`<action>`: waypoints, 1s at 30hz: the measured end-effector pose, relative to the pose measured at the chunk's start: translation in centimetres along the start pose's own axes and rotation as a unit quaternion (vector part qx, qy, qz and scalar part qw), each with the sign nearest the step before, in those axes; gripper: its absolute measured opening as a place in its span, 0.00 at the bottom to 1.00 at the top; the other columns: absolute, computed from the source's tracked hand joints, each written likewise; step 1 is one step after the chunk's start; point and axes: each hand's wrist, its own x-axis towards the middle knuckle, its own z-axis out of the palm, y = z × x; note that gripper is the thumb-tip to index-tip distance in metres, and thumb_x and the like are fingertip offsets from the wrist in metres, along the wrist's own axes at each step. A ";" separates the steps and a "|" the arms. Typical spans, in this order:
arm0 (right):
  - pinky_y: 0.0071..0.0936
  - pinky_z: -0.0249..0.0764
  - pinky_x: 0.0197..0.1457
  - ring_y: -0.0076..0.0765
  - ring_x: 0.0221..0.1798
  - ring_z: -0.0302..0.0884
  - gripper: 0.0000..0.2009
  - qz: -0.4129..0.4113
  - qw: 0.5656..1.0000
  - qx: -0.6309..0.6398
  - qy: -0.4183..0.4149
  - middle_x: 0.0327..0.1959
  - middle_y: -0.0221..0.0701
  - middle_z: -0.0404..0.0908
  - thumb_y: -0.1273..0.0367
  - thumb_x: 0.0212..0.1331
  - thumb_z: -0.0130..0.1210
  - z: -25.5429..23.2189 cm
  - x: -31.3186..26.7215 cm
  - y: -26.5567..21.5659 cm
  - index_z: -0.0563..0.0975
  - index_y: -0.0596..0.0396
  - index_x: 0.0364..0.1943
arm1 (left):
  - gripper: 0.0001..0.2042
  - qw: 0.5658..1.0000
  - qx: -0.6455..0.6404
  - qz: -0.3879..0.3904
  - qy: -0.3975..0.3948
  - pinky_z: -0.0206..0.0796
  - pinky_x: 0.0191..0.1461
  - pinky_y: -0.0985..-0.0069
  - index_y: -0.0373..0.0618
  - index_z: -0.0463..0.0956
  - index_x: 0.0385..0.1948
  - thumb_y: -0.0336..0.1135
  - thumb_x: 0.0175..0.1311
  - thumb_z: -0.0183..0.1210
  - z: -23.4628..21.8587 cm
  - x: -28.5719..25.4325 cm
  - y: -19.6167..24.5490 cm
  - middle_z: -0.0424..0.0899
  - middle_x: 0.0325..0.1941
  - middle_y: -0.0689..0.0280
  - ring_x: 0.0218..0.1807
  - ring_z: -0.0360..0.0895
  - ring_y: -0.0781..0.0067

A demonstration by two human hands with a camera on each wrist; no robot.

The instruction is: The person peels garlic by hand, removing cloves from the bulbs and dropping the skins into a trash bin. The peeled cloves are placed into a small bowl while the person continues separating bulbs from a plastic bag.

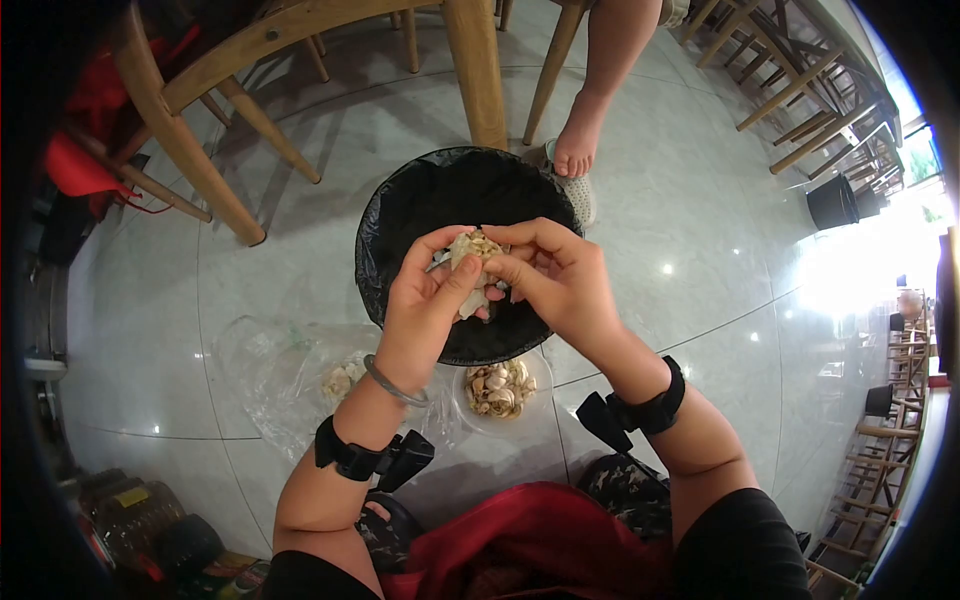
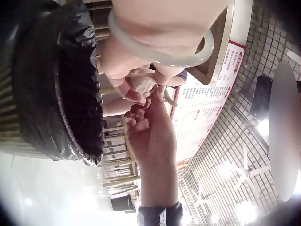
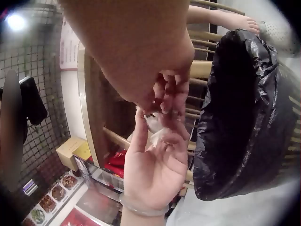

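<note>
Our two bare hands work a head of garlic [image 1: 470, 245], its dry, papery skin ragged and flaking around rounded, pale cloves, over the open mouth of a round bin [image 1: 369, 240]. The grip of our left hand [image 1: 425, 298] is clamped on the garlic, thumb across its face; the grip of our right hand [image 1: 565, 280] is clamped on its upper right side, thumb and fingertips pinching. Black plastic, crinkled and glossy, lines the bin and folds over its rim.

On the smooth, pale tiled floor [image 1: 660, 280], by the bin's near edge, a round, translucent bowl [image 1: 546, 400] holds a heap of garlic pieces [image 1: 498, 388]. To its left, a clear, crumpled plastic bag [image 1: 270, 368] lies with whitish pieces showing. A smooth, rounded bracelet [image 1: 396, 388] circles our left wrist. Beyond the bin's far edge stand wooden chairs [image 1: 195, 170]; a bare foot [image 1: 577, 148] is near the rim.
</note>
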 end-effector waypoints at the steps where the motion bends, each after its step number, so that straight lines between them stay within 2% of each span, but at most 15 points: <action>1: 0.15 0.71 0.29 0.16 0.26 0.75 0.09 0.003 1.000 -0.008 0.002 0.27 0.30 0.80 0.74 0.56 0.57 -0.2 0.1 -0.2 0.76 0.63 0.40 | 0.18 1.000 0.008 -0.007 -0.003 0.68 0.37 0.82 0.43 0.62 0.56 0.35 0.67 0.51 0.1 -0.1 0.2 0.78 0.44 0.64 0.38 0.76 0.78; 5: 0.16 0.72 0.29 0.17 0.26 0.75 0.05 0.045 0.998 -0.030 0.043 0.26 0.31 0.80 0.75 0.58 0.54 -0.5 0.0 -0.4 0.76 0.63 0.36 | 0.17 0.999 0.014 -0.021 -0.027 0.69 0.39 0.82 0.43 0.63 0.56 0.37 0.68 0.49 0.0 -0.1 0.3 0.77 0.46 0.64 0.38 0.76 0.77; 8: 0.16 0.71 0.28 0.18 0.24 0.75 0.05 0.042 0.996 -0.059 0.058 0.24 0.30 0.79 0.74 0.60 0.52 -0.8 0.1 -0.3 0.76 0.63 0.34 | 0.17 0.999 -0.008 -0.016 -0.033 0.69 0.39 0.81 0.42 0.64 0.55 0.39 0.69 0.47 -0.2 -0.1 0.4 0.77 0.47 0.64 0.37 0.76 0.77; 11: 0.16 0.70 0.26 0.18 0.23 0.73 0.06 0.072 0.992 -0.082 0.063 0.23 0.28 0.77 0.73 0.61 0.51 -1.5 0.5 0.0 0.76 0.62 0.33 | 0.18 0.998 0.009 0.005 -0.064 0.69 0.38 0.80 0.42 0.64 0.55 0.44 0.71 0.42 -0.3 -0.2 0.3 0.77 0.43 0.63 0.33 0.75 0.78; 12: 0.17 0.69 0.25 0.17 0.22 0.72 0.06 0.070 0.991 -0.080 0.084 0.21 0.26 0.76 0.72 0.60 0.52 -1.6 0.6 0.5 0.76 0.62 0.32 | 0.19 0.998 -0.018 -0.008 -0.061 0.67 0.37 0.80 0.42 0.65 0.54 0.46 0.71 0.40 -0.3 -0.3 0.5 0.77 0.41 0.63 0.31 0.73 0.80; 15: 0.20 0.71 0.29 0.21 0.26 0.74 0.06 0.091 0.983 -0.134 0.081 0.24 0.30 0.76 0.73 0.59 0.52 -2.4 0.9 0.7 0.77 0.60 0.36 | 0.21 0.995 -0.077 -0.036 -0.045 0.63 0.32 0.82 0.43 0.66 0.52 0.50 0.72 0.35 -0.7 -0.5 1.0 0.76 0.33 0.64 0.26 0.67 0.83; 18: 0.20 0.68 0.31 0.24 0.27 0.72 0.10 -0.063 0.952 -0.296 -0.039 0.28 0.29 0.73 0.72 0.60 0.51 -3.4 0.7 1.8 0.76 0.58 0.45 | 0.23 0.998 -0.058 -0.033 -0.005 0.55 0.26 0.84 0.45 0.67 0.50 0.53 0.71 0.34 -1.4 -0.2 1.0 0.72 0.27 0.68 0.21 0.60 0.85; 21: 0.23 0.66 0.31 0.28 0.26 0.69 0.13 -0.059 0.944 -0.321 -0.043 0.31 0.32 0.71 0.73 0.59 0.52 -2.2 0.1 0.5 0.76 0.55 0.49 | 0.23 0.999 0.027 -0.005 0.034 0.56 0.27 0.85 0.47 0.66 0.50 0.55 0.70 0.34 -1.3 -0.2 0.7 0.72 0.30 0.70 0.24 0.62 0.86; 22: 0.22 0.64 0.30 0.24 0.24 0.65 0.14 -0.057 0.952 -0.298 -0.041 0.27 0.29 0.70 0.71 0.58 0.54 -1.6 0.0 -0.3 0.76 0.55 0.49 | 0.22 0.998 0.050 0.005 0.029 0.56 0.27 0.86 0.46 0.65 0.50 0.53 0.71 0.34 -1.1 -0.2 0.6 0.72 0.31 0.70 0.24 0.62 0.86; 25: 0.19 0.62 0.29 0.19 0.24 0.62 0.17 -0.028 0.974 -0.211 -0.076 0.23 0.26 0.67 0.69 0.57 0.57 -0.2 -0.3 -2.0 0.74 0.54 0.51 | 0.20 0.995 0.097 0.034 0.015 0.56 0.28 0.87 0.46 0.63 0.51 0.51 0.71 0.34 -0.5 -0.5 0.4 0.71 0.33 0.71 0.26 0.63 0.87; 26: 0.24 0.63 0.24 0.23 0.19 0.62 0.20 -0.037 0.980 -0.185 -0.065 0.18 0.29 0.65 0.65 0.53 0.61 0.3 -0.5 -1.4 0.72 0.56 0.49 | 0.21 0.994 0.097 0.044 0.010 0.56 0.28 0.88 0.46 0.63 0.51 0.52 0.71 0.34 -0.4 -0.7 0.1 0.70 0.33 0.72 0.26 0.63 0.87; 27: 0.24 0.63 0.24 0.22 0.19 0.63 0.20 -0.030 0.981 -0.182 -0.068 0.18 0.28 0.65 0.65 0.52 0.62 0.7 -0.5 -1.5 0.71 0.56 0.49 | 0.21 0.994 0.096 0.055 0.006 0.56 0.28 0.88 0.46 0.63 0.52 0.52 0.71 0.33 -0.4 -0.8 -0.2 0.70 0.33 0.72 0.27 0.62 0.88; 28: 0.23 0.64 0.23 0.22 0.19 0.63 0.21 -0.024 0.981 -0.179 -0.070 0.18 0.28 0.65 0.65 0.52 0.62 1.0 -0.6 -1.7 0.71 0.56 0.49 | 0.21 0.994 0.097 0.040 -0.022 0.57 0.29 0.89 0.45 0.63 0.51 0.52 0.71 0.33 -0.6 -0.9 -0.5 0.70 0.34 0.72 0.27 0.63 0.88; 30: 0.21 0.68 0.25 0.18 0.20 0.66 0.19 -0.003 0.985 -0.150 -0.082 0.18 0.27 0.67 0.66 0.56 0.59 1.2 -0.8 -1.4 0.69 0.57 0.49 | 0.21 0.996 0.088 0.015 0.003 0.58 0.29 0.89 0.45 0.63 0.51 0.52 0.71 0.33 -0.2 -1.0 -0.6 0.70 0.34 0.72 0.28 0.64 0.89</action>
